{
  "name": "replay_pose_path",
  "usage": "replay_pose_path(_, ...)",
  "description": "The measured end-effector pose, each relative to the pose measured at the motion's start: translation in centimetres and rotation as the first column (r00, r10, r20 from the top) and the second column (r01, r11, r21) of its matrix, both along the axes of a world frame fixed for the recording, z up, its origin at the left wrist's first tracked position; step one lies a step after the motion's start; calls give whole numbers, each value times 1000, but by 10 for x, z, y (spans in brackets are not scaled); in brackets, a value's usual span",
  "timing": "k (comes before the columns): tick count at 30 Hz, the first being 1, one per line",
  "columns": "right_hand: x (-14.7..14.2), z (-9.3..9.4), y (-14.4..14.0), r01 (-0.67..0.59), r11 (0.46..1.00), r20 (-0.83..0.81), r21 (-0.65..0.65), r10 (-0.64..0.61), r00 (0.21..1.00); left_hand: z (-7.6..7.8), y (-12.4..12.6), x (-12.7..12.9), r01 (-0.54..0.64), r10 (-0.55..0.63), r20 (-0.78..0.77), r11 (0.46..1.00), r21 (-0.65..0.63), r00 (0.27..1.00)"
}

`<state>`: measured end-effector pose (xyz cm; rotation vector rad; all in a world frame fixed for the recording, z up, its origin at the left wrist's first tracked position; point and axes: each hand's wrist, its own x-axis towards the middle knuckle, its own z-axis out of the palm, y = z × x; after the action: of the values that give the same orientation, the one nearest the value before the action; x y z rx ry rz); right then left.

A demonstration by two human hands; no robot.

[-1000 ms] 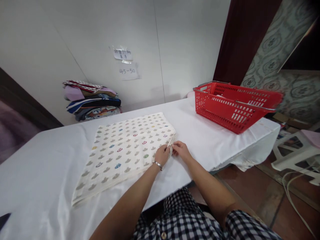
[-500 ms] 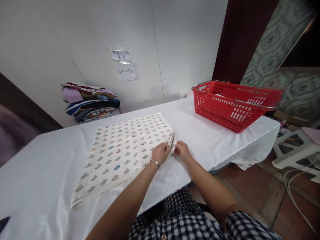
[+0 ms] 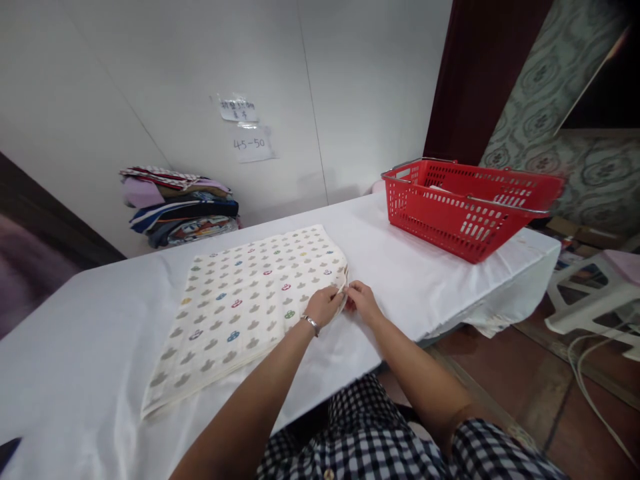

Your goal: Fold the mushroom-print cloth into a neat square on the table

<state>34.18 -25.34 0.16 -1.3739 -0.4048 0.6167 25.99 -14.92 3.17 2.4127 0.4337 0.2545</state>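
Observation:
A folded cream cloth (image 3: 240, 307) printed with small grey and coloured shapes lies flat on the white-covered table (image 3: 90, 373). My left hand (image 3: 324, 306), with a bracelet on its wrist, pinches the cloth's near right corner. My right hand (image 3: 363, 301) sits right beside it and pinches the same corner's layered edge. The two hands nearly touch each other at that corner.
A red plastic basket (image 3: 465, 207) with metal handles stands at the table's far right. A stack of folded clothes (image 3: 180, 207) rests against the wall at the back left. Paper notes (image 3: 247, 127) hang on the wall. A white stool (image 3: 590, 293) stands on the floor to the right.
Both hands stay at the cloth's near right corner, shifting their fingers slightly along the layered edge. The cloth itself has not moved.

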Motion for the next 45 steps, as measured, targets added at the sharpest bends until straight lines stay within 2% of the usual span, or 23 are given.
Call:
replay_pose_path(4, 2, -1, 0, -4, 999, -7, -42, 4, 1000, 0, 3, 0, -10, 9, -14, 999, -36, 1000)
replay_pose_path(6, 4, -2, 0, -7, 999, -41, -37, 5, 999, 4, 8, 0, -77, 77, -6, 997, -5, 997)
replay_pose_path(9, 6, -3, 1, -7, 1000, -97, -10, 6, 995, 14, 15, -2, -231, 222, 82, 965, 124, 972)
replay_pose_path(11, 7, -5, 1, -10, 1000, -109, 8, 11, 994, 21, 15, -4, -273, 240, 151, 927, 257, 959)
replay_pose_path(12, 7, -6, 1, -12, 1000, -112, 18, 14, 994, 22, 13, -5, -246, 207, 150, 912, 329, 967)
replay_pose_path(14, 7, -7, 2, -16, 999, -120, 39, 21, 993, 22, 5, -4, -108, 95, 53, 884, 454, 994)
replay_pose_path(16, 7, -8, 2, -17, 999, -121, 49, 23, 992, 16, -5, -3, 41, 7, -91, 855, 517, 996)
replay_pose_path(18, 7, -8, 1, -16, 999, -111, 41, 20, 994, 10, -13, -2, 99, -8, -167, 836, 540, 986)
replay_pose_path(21, 5, -5, 0, -12, 1000, -94, 24, 15, 995, 5, -17, -1, 88, 6, -170, 836, 541, 985)
replay_pose_path(26, 2, 0, -1, 11, 1000, -48, 26, -10, 999, 4, -18, -5, 74, -10, -124, 848, 525, 992)
replay_pose_path(33, 4, -6, 2, 119, 992, 34, -30, -118, 992, -7, -26, -11, 60, -66, -5, 864, 500, 998)
replay_pose_path(36, 5, -8, 3, 103, 992, 57, -72, -99, 993, -14, -26, -17, 56, -63, -2, 875, 480, 998)
replay_pose_path(38, 6, -9, 2, 106, 988, 102, -113, -94, 990, -19, -24, -23, 62, -63, -15, 865, 499, 998)
replay_pose_path(41, 9, -12, -2, 165, 971, 231, -176, -122, 965, -26, -20, -32, 90, -57, -75, 820, 566, 996)
replay_pose_path(43, 11, -11, -8, 218, 941, 369, -257, -113, 922, -29, -17, -37, 111, -56, -109, 787, 607, 992)
replay_pose_path(45, 11, -8, -15, 268, 884, 511, -383, -39, 859, -31, -15, -41, 127, -67, -118, 766, 631, 991)
